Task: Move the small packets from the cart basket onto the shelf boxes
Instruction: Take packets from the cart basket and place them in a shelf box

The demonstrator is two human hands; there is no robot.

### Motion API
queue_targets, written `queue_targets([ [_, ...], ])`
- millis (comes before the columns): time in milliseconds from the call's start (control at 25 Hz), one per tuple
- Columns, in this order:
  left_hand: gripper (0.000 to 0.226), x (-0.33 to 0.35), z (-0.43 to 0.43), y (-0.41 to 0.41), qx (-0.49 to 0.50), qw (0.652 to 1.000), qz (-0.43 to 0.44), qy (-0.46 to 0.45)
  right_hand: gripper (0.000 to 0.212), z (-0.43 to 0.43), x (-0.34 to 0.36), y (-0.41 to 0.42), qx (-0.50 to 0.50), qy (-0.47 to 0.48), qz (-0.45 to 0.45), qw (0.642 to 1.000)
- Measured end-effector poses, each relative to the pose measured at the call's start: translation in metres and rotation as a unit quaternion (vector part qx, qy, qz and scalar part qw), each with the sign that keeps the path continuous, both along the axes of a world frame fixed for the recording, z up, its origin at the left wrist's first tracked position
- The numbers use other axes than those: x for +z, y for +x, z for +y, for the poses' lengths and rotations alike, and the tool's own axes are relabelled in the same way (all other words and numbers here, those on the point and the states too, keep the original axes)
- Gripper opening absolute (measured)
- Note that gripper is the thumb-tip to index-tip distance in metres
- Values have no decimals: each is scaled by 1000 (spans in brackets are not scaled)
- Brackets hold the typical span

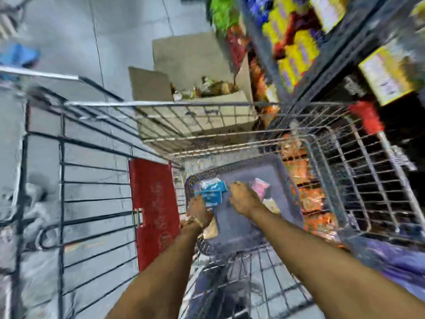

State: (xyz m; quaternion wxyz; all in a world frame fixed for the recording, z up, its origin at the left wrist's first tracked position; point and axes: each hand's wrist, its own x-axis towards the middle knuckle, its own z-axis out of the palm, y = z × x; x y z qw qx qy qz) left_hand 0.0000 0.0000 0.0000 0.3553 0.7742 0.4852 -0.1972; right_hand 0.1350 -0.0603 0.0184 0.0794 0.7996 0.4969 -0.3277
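Note:
A blue plastic basket [287,185] sits inside a wire cart [207,104]. Both my hands reach down into it. My left hand [199,211] is closed around blue and white small packets [211,192] at the basket's left side. My right hand [243,199] lies next to pink packets [261,188] and a pale packet [271,204] at the basket's right; blur hides whether its fingers hold any. The shelf boxes [391,74] with yellow labels stand on the dark shelving at the upper right.
An open cardboard carton [195,61] with mixed packets stands on the floor beyond the cart. A red panel [154,208] hangs on the cart's left side. Orange packets [305,180] fill the low shelf right of the cart. A red cart handle [368,117] is at the right.

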Motion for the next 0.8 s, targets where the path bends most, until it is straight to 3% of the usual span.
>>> queue_targets([
  [80,76,-34,-3,2,53,998,-18,38,37,17,-31,-6,80,10,1,997],
  [200,71,-44,-7,16,89,996,22,22,47,43,-61,-10,115,45,30,992],
  [360,72,-47,-6,25,80,994,35,64,61,55,-56,5,129,21,-35,991],
  [520,63,-50,-1,23,73,994,16,74,79,37,-58,24,32,-23,-11,999],
  [640,54,-55,5,20,84,995,-8,46,64,31,-62,28,-44,-39,113,992],
  [800,48,-48,14,20,54,998,-8,41,54,18,-47,28,-81,-37,168,982],
])
